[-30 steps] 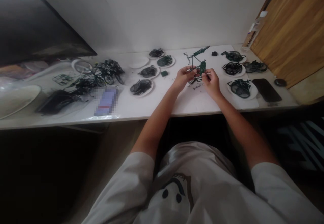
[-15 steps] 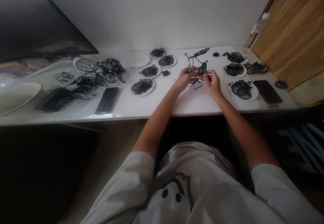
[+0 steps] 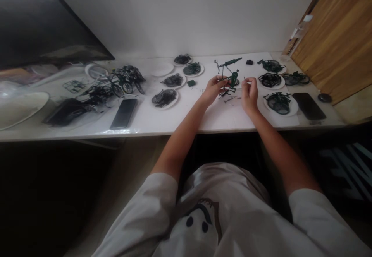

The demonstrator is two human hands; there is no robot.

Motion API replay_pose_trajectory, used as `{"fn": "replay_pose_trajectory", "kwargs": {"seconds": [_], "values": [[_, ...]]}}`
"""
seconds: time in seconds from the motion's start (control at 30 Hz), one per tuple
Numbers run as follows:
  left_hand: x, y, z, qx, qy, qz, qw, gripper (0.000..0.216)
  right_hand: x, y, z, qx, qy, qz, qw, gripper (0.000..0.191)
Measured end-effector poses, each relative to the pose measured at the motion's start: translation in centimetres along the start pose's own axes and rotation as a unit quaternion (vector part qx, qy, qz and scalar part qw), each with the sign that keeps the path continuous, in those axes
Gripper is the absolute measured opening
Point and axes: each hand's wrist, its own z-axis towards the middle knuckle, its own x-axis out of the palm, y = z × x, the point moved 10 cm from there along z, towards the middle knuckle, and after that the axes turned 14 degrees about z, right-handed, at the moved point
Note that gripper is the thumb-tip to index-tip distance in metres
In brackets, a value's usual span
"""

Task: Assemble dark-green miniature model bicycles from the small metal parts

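On wht table [image 3: 145, 117] | 1 grn model bike [image 3: 234, 79] over table's R half, L hand [image 3: 213, 89] gripping it | R hand [image 3: 249, 93] apart, just right of bike, fingertips pinched | tip: L braces bike steady, R lines up before any pressing | 7 plates [image 3: 295, 108] w/ parts [image 3: 280, 103], 2 phones [image 3: 124, 113] | 1 thin dark pc [image 3: 244, 78] in R fingertips, too sm to ID

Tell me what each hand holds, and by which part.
Left hand: the green model bicycle frame, by its lower end. Right hand: apparently a tiny thin piece; its gripped part hidden.
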Motion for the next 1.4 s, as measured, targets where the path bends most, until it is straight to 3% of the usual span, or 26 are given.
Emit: {"fn": "replay_pose_trajectory", "kwargs": {"seconds": [0.1,0.27,0.47,0.63,0.77,0.97,1.13,1.4], "values": [[-0.4,0.1,0.1,0.003,-0.012,0.008,1.000,0.025,-0.7,0.2,0.9,-0.021,-0.012,-0.051,0.998,0.057],[-1.1,0.4,0.2,-0.005,-0.038,0.030,0.999,0.030,-1.1,-0.3,3.2,-0.017,0.077,-0.184,0.980,0.037],[-1.6,0.5,0.3,-0.025,-0.064,0.042,0.997,0.027,-2.9,-2.8,3.8,0.082,0.173,-0.374,0.907,0.027],[-1.5,0.3,0.2,-0.019,-0.058,0.034,0.998,0.032,-3.6,-4.0,2.8,0.137,0.188,-0.434,0.871,0.033],[-1.4,0.4,0.2,-0.011,-0.046,0.022,0.999,0.030,-3.5,-4.6,2.6,0.120,0.165,-0.419,0.885,0.025],[-0.9,-0.1,-0.2,-0.019,-0.044,0.023,0.999,0.028,-2.6,-2.5,3.1,-0.013,0.095,-0.303,0.948,0.021],[-0.8,-0.3,-0.6,-0.026,-0.050,0.020,0.998,0.028,-1.5,-2.0,2.8,-0.044,0.118,-0.280,0.952,0.021],[-1.0,0.2,0.0,-0.013,-0.042,0.016,0.999,0.031,-1.1,-3.6,2.7,-0.019,0.167,-0.249,0.954,0.019]]}}
